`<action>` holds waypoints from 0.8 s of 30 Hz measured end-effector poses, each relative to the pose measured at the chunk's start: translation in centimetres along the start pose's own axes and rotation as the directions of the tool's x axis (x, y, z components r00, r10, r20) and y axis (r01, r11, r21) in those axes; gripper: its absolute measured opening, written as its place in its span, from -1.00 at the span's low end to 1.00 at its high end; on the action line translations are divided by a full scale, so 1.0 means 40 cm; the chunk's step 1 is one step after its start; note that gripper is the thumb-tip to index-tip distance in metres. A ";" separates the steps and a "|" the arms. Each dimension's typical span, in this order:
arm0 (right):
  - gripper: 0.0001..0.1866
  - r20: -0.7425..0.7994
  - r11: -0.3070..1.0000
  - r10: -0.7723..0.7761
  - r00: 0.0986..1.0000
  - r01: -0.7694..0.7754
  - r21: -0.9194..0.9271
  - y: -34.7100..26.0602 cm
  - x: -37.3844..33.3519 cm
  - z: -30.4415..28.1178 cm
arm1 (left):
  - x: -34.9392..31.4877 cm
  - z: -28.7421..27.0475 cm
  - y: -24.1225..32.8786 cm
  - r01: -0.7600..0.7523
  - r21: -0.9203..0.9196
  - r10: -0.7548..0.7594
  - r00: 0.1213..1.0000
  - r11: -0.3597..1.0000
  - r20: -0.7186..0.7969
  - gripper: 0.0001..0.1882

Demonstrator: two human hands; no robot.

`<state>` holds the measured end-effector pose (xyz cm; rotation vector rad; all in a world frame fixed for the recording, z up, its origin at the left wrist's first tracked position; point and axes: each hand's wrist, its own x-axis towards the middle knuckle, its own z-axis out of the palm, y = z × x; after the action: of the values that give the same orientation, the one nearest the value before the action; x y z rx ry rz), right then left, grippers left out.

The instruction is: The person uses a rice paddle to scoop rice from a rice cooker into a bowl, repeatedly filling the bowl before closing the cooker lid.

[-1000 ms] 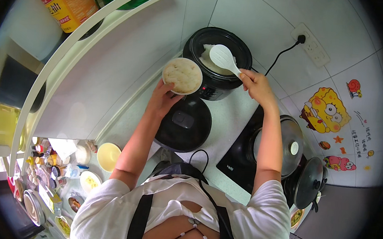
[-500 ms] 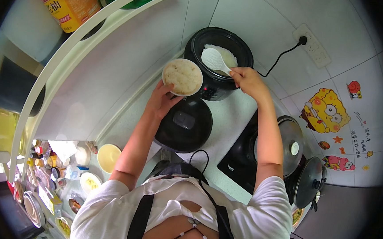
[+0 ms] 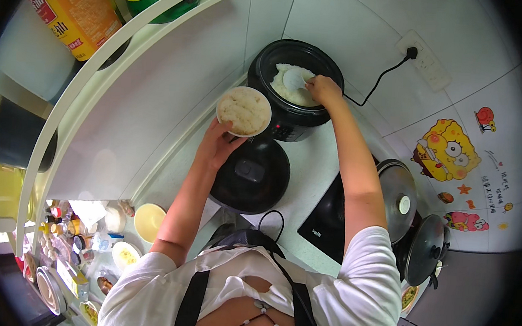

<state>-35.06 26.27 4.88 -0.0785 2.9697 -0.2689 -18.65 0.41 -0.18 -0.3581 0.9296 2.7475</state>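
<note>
My left hand (image 3: 219, 142) grips a white bowl (image 3: 244, 111) filled with cooked rice, the thumb over its rim. The bowl hangs just left of a black rice cooker (image 3: 293, 118), whose top is uncovered. Inside the cooker, white rice (image 3: 284, 91) is visible. My right hand (image 3: 325, 91) is closed on the handle of a white rice paddle (image 3: 294, 79), its blade down at the rice in the pot. Below the bowl, a round black lid (image 3: 249, 177) with a raised middle lies on the counter.
Right of the counter stand a black cooktop (image 3: 323, 219), a lidded pan (image 3: 396, 203) and another dark lidded pot (image 3: 424, 250). A black cord runs from the cooker to a wall socket (image 3: 424, 59). At left are a white shelf rail (image 3: 85, 78), a yellow bowl (image 3: 148, 222) and several dishes and jars.
My right hand has lowered the rice paddle deeper into the cooker, against the rice. The left hand with the bowl stays nearly where it was.
</note>
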 end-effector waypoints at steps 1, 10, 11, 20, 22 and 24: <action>-0.73 -0.018 1.000 -0.011 1.000 0.011 -0.002 -0.006 0.010 0.015 | -0.001 -0.003 0.001 -0.004 -0.004 0.004 1.000 1.000 -0.002 -0.46; -0.76 0.184 0.973 -0.229 0.956 0.225 0.046 -0.015 0.081 0.067 | -0.010 -0.016 0.004 -0.008 0.000 0.008 1.000 1.000 0.010 -0.42; -0.79 0.285 0.971 -0.235 0.929 0.211 0.112 -0.002 0.084 0.060 | -0.011 -0.012 0.006 -0.010 0.012 0.010 1.000 1.000 0.010 -0.42; -0.81 0.406 0.661 -0.143 0.903 -0.218 0.718 -0.002 0.023 0.003 | -0.009 -0.005 0.008 -0.009 0.039 0.008 1.000 0.999 0.012 -0.40; -0.81 0.388 0.598 -0.135 0.912 -0.237 0.765 0.007 0.015 0.008 | -0.007 -0.012 0.006 -0.018 0.038 0.017 1.000 0.999 0.019 -0.40; -0.80 0.372 0.550 -0.124 0.920 -0.248 0.798 0.009 0.009 0.012 | -0.011 -0.008 0.010 -0.021 0.043 0.020 1.000 0.999 0.012 -0.40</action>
<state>-35.34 26.51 4.28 0.0891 2.1311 -1.4447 -18.31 -0.15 -0.09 -0.3264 0.9940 2.7401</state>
